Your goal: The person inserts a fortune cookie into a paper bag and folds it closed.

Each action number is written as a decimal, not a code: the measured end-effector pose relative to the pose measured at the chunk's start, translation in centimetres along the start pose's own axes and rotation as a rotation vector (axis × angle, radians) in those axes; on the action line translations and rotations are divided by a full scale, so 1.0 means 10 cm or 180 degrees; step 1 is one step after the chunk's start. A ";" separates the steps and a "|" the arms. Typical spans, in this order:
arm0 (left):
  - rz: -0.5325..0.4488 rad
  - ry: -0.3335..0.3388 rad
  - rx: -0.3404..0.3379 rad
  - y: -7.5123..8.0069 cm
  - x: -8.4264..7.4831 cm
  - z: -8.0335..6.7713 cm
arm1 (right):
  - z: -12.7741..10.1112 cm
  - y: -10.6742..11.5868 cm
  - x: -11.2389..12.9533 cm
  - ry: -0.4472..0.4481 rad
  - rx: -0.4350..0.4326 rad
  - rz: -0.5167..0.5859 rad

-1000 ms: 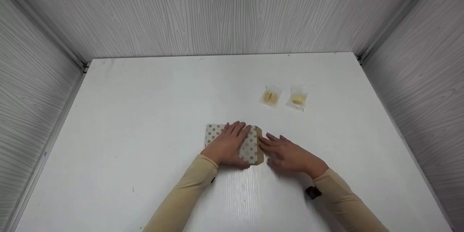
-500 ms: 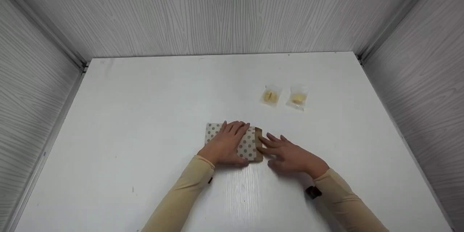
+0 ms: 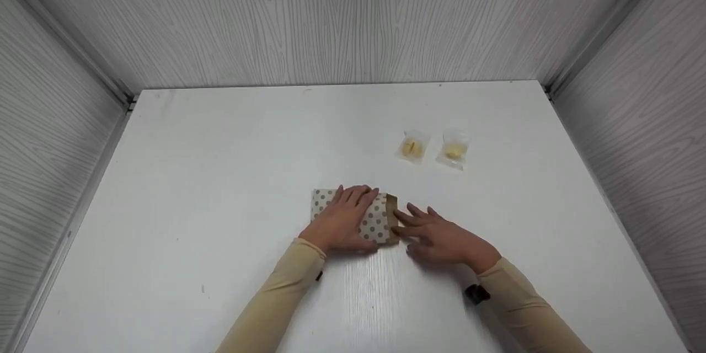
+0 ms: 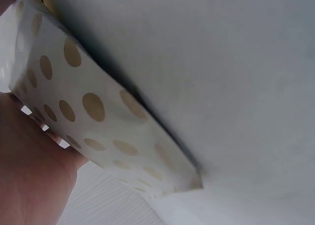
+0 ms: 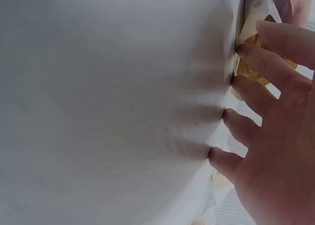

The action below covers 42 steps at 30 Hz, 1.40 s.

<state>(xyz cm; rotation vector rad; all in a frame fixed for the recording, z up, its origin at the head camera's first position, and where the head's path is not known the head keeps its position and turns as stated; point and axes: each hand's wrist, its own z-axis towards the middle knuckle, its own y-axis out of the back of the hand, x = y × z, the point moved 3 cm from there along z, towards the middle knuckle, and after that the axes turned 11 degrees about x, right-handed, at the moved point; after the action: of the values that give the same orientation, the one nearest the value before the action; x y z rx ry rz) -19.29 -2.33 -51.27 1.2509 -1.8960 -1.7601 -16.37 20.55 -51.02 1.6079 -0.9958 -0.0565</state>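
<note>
Landmark: polka-dot paper bag [image 3: 375, 219], white with tan dots, lying flat near the middle of the white table [image 3: 220, 176].

Item, left of and over the bag: left hand [image 3: 345, 217], beige sleeve. Palm down, fingers straight and together, laid flat across the bag's left and middle part and pressing it to the table. Nothing is gripped. In the left wrist view the bag's dotted face [image 4: 93, 107] runs beside the heel of the hand [image 4: 29, 171], with one corner resting on the table.

Item, at the bag's right end: brown flap [image 3: 392, 215], the plain kraft edge of the bag.

Item, just right of the bag: right hand [image 3: 441, 237], beige sleeve. Palm down, fingers [image 5: 266, 62] spread and nearly straight, tips touching the brown flap and the table beside it. In the right wrist view the fingertips meet the crumpled brown paper [image 5: 251, 43]. No curl around anything.

Item, beyond the bag, to its right and well apart: two clear packets with yellow contents, one [image 3: 412, 146] just beside the other [image 3: 454, 150], both flat on the table, untouched.
</note>
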 end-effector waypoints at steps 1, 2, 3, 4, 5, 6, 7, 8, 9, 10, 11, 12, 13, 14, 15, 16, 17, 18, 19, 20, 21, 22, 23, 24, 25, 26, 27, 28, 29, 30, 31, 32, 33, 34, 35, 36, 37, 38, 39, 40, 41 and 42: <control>-0.0013 0.0002 -0.0008 0.00 0.00 0.00 | 0.00 0.00 0.00 -0.0008 0.0004 -0.0004; -0.0028 0.0003 -0.0016 0.00 0.01 0.00 | 0.00 0.00 0.01 -0.0025 0.0011 -0.0006; -0.0040 0.0006 -0.0022 0.00 0.01 0.00 | 0.01 0.01 0.01 -0.0039 0.0019 -0.0009; -0.0060 0.0011 -0.0025 0.00 0.02 0.00 | 0.01 0.01 0.01 -0.0056 0.0020 -0.0011; -0.0075 0.0014 -0.0024 0.01 0.02 0.00 | 0.01 0.02 0.02 -0.0069 0.0022 -0.0014; -0.0087 0.0017 -0.0026 0.01 0.02 0.00 | 0.01 0.02 0.02 -0.0082 0.0021 -0.0018; -0.0097 0.0029 -0.0015 0.01 0.02 0.00 | 0.01 0.03 0.02 -0.0095 0.0021 -0.0014; -0.0107 0.0037 -0.0009 0.01 0.02 0.00 | 0.01 0.03 0.03 -0.0106 0.0023 -0.0011; -0.0109 0.0050 0.0006 0.01 0.03 0.00 | 0.01 0.03 0.03 -0.0113 0.0024 -0.0008; -0.0112 0.0059 0.0020 0.02 0.03 0.00 | 0.02 0.03 0.03 -0.0119 0.0023 -0.0010; -0.0106 0.0065 0.0028 0.02 0.03 0.00 | 0.02 0.03 0.04 -0.0124 0.0030 -0.0019; -0.0101 0.0064 0.0024 0.02 0.03 0.00 | 0.02 0.03 0.04 -0.0124 0.0027 -0.0024; -0.0100 0.0068 0.0027 0.02 0.03 0.00 | 0.02 0.03 0.04 -0.0123 0.0022 -0.0028; -0.0097 0.0067 0.0022 0.02 0.03 0.00 | 0.02 0.02 0.04 -0.0121 0.0017 -0.0040; -0.0096 0.0069 0.0022 0.02 0.03 0.00 | 0.02 0.02 0.03 -0.0121 0.0012 -0.0039; -0.0101 0.0062 0.0009 0.02 0.03 0.00 | 0.02 0.01 0.03 -0.0121 0.0005 -0.0038; -0.0104 0.0065 0.0006 0.02 0.03 0.00 | 0.02 0.01 0.03 -0.0114 -0.0005 -0.0042; -0.0112 0.0070 0.0007 0.02 0.03 -0.01 | 0.02 0.01 0.02 -0.0109 -0.0012 -0.0046; -0.0118 0.0080 0.0017 0.02 0.03 -0.01 | 0.02 0.01 0.02 -0.0106 -0.0014 -0.0042; -0.0121 0.0090 0.0024 0.02 0.03 -0.01 | 0.02 0.00 0.02 -0.0100 -0.0011 -0.0038; -0.0122 0.0096 0.0034 0.02 0.03 -0.01 | 0.02 0.00 0.02 -0.0099 -0.0007 -0.0018; -0.0122 0.0099 0.0035 0.02 0.03 -0.01 | 0.01 0.00 0.01 -0.0093 0.0000 -0.0005; -0.0123 0.0104 0.0041 0.02 0.03 -0.01 | 0.01 0.00 0.01 -0.0088 0.0009 0.0003; -0.0119 0.0106 0.0044 0.02 0.03 -0.01 | 0.01 0.00 0.01 -0.0086 0.0016 0.0022; -0.0113 0.0104 0.0043 0.02 0.03 -0.01 | 0.00 0.00 0.00 -0.0085 0.0024 0.0048; -0.0109 0.0101 0.0041 0.02 0.03 -0.01 | 0.00 -0.01 0.00 -0.0084 0.0027 0.0070; -0.0109 0.0096 0.0036 0.02 0.03 -0.01 | 0.00 -0.01 -0.01 -0.0088 0.0030 0.0090; -0.0111 0.0091 0.0028 0.02 0.03 -0.01 | -0.01 -0.01 -0.01 -0.0089 0.0032 0.0107; -0.0107 0.0092 0.0028 0.02 0.03 -0.01 | -0.01 -0.01 -0.01 -0.0090 0.0027 0.0120; -0.0103 0.0098 0.0032 0.02 0.03 -0.01 | -0.01 -0.01 -0.01 -0.0087 0.0023 0.0140; -0.0113 0.0097 0.0028 0.03 0.03 -0.01 | -0.01 0.00 -0.01 -0.0085 0.0021 0.0160; -0.0120 0.0094 0.0021 0.02 0.03 -0.01 | -0.02 0.00 -0.01 -0.0080 0.0015 0.0176; -0.0122 0.0097 0.0019 0.02 0.03 -0.01 | -0.02 0.00 -0.01 -0.0073 0.0013 0.0189; -0.0128 0.0104 0.0022 0.02 0.04 0.00 | -0.02 0.01 0.00 -0.0059 0.0006 0.0212; -0.0130 0.0111 0.0023 0.02 0.04 0.00 | -0.02 0.01 0.00 -0.0047 -0.0001 0.0231; -0.0138 0.0113 0.0018 0.01 0.04 0.00 | -0.03 0.02 0.00 -0.0035 -0.0006 0.0247; -0.0145 0.0114 0.0015 0.01 0.05 0.00 | -0.03 0.02 0.01 -0.0021 -0.0016 0.0254; -0.0149 0.0114 0.0012 0.01 0.05 0.01 | -0.03 0.03 0.01 -0.0010 -0.0024 0.0259; -0.0152 0.0119 0.0015 0.00 0.05 0.01 | -0.03 0.03 0.02 0.0004 -0.0030 0.0264; -0.0159 0.0121 0.0013 0.00 0.05 0.01 | -0.03 0.03 0.02 0.0015 -0.0039 0.0268; -0.0160 0.0120 0.0009 0.00 0.06 0.01 | -0.03 0.03 0.02 0.0023 -0.0043 0.0262; -0.0164 0.0121 0.0008 0.00 0.06 0.01 | -0.03 0.03 0.02 0.0029 -0.0048 0.0256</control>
<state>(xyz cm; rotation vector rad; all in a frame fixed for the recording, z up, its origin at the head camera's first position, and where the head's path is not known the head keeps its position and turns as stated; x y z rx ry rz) -19.69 -2.68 -51.49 1.3359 -1.8618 -1.7467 -16.26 20.68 -50.54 1.5515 -1.0495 -0.0019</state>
